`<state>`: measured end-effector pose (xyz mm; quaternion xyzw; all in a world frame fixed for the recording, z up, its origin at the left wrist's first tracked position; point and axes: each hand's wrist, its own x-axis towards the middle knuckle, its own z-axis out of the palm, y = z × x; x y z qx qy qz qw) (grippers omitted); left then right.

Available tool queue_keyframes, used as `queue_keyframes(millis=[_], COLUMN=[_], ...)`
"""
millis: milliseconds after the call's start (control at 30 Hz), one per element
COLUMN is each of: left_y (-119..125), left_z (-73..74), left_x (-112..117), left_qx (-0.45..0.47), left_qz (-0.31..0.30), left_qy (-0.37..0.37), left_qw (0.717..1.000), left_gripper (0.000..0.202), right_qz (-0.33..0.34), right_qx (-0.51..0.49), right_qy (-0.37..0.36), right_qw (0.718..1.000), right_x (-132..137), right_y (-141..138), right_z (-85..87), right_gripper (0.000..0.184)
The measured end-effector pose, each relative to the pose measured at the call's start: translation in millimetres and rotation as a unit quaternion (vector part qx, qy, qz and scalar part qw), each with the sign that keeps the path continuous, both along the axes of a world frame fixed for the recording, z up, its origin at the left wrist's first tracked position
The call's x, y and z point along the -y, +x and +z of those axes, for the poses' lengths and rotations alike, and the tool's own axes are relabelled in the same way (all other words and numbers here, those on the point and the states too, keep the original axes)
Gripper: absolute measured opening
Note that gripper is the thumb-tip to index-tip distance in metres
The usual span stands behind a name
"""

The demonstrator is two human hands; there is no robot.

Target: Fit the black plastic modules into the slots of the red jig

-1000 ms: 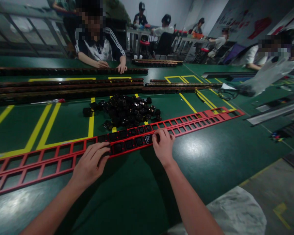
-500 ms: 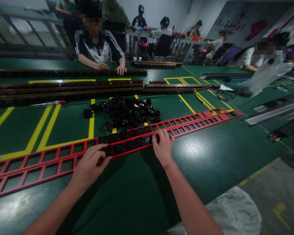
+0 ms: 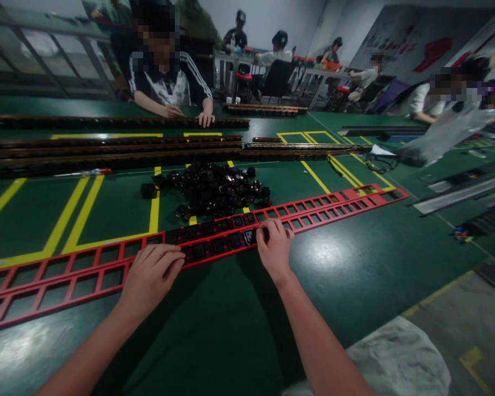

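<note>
Two red strips with square openings, like ladders, lie side by side: the far strip [image 3: 107, 254] and the near strip [image 3: 49, 300]. Black socket modules [image 3: 217, 244] fill several openings in the middle of both. My left hand [image 3: 152, 272] is closed at the left end of the filled stretch, fingertips and thumb together on the near strip; what they hold, if anything, is hidden. My right hand [image 3: 275, 247] is closed at the right end, its curled fingers on a black module partly hidden beneath them. Beyond the strips lies a pile of loose black modules [image 3: 214, 190].
Long dark bars [image 3: 107, 148] lie across the table behind the pile, near a red-handled screwdriver [image 3: 101, 172]. A co-worker's hands [image 3: 206, 118] rest at a far bar. To the right are a clear plastic bag [image 3: 445, 132] and metal strips [image 3: 457, 198].
My left fingers have drawn closer together and shifted slightly at the near strip. My right hand stays in place, and the strips and pile look unmoved.
</note>
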<state>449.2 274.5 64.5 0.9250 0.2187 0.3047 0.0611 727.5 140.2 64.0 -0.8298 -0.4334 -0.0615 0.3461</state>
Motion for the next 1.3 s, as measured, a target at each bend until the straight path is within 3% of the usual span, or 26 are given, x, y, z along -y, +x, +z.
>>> queue_keyframes(millis=[333, 467, 600, 767, 967, 1067, 1300], left_y=[0, -24, -52, -56, -32, -7, 57], left_z=[1.3, 2.1, 0.1, -1.1, -2.7, -0.1, 6.1], left_x=[-2, -4, -1, 3, 6, 12, 33], left_qx=[-0.036, -0.081, -0.100, -0.113, -0.118, -0.133, -0.176], left_qz=[0.000, 0.025, 0.046, 0.035, 0.058, 0.053, 0.024], left_qy=[-0.035, -0.006, 0.048, 0.081, 0.021, -0.011, -0.003], left_qw=[0.999, 0.996, 0.993, 0.990, 0.991, 0.990, 0.984], left_gripper=[0.023, 0.037, 0.034, 0.029, 0.036, 0.035, 0.033], right_qz=[-0.006, -0.020, -0.032, -0.032, -0.075, -0.071, -0.066], right_qx=[0.002, 0.008, 0.005, -0.011, 0.012, 0.016, 0.001], right_qy=[-0.008, -0.015, -0.037, -0.036, -0.014, -0.005, -0.033], right_qw=[1.000, 1.000, 0.999, 0.999, 0.997, 0.997, 0.997], right_x=[-1, 0, 1, 1, 3, 4, 4], right_y=[-1, -3, -8, -13, -11, -11, -6], right_z=[-1.3, 0.6, 4.6, 7.6, 12.1, 12.0, 8.9], right_gripper=[0.012, 0.014, 0.015, 0.016, 0.018, 0.022, 0.026])
